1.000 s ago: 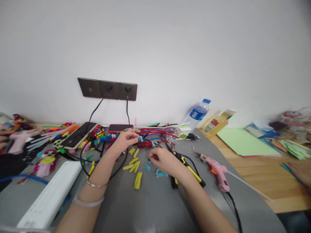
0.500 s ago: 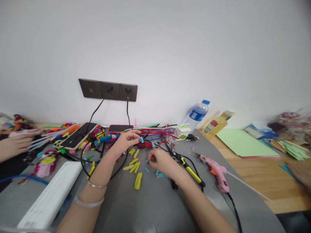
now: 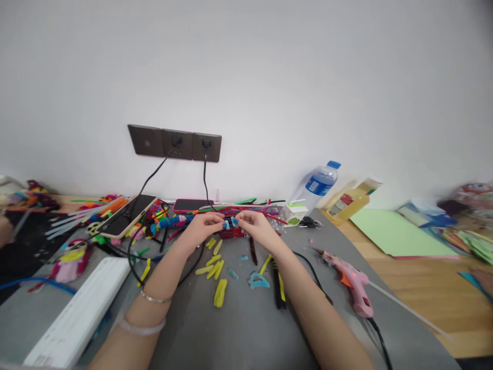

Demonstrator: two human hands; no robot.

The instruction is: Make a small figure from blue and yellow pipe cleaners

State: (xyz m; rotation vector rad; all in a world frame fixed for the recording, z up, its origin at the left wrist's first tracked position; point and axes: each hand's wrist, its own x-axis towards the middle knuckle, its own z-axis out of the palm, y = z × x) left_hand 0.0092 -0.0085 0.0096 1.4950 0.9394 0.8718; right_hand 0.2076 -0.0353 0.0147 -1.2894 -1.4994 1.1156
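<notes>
My left hand (image 3: pixel 201 229) pinches a small blue fuzzy piece (image 3: pixel 226 225), which looks like bent pipe cleaner. Opposite it, my right hand (image 3: pixel 257 229) has thumb and fingers closed on another blue piece (image 3: pixel 234 221). The two pieces meet or nearly meet between my fingertips; whether they touch I cannot tell. Below the hands lie several yellow fuzzy strips (image 3: pixel 219 293), a light blue loop (image 3: pixel 259 280) and short blue scraps (image 3: pixel 233 273). Yellow-and-black handled pliers (image 3: pixel 279 285) rest beside my right forearm, partly hidden by it.
A pink glue gun (image 3: pixel 356 293) lies at right with its cord. A water bottle (image 3: pixel 320 185), juice bottle (image 3: pixel 348 201) and small carton (image 3: pixel 293 213) stand near the wall. Phones (image 3: pixel 129 216), a white power strip (image 3: pixel 79 313) and cables occupy the left. Another person's hand (image 3: pixel 4 229) shows far left.
My right hand has moved up and left from the table to my left hand, bringing a blue piece against the other. The co-worker's hand at left has drawn back.
</notes>
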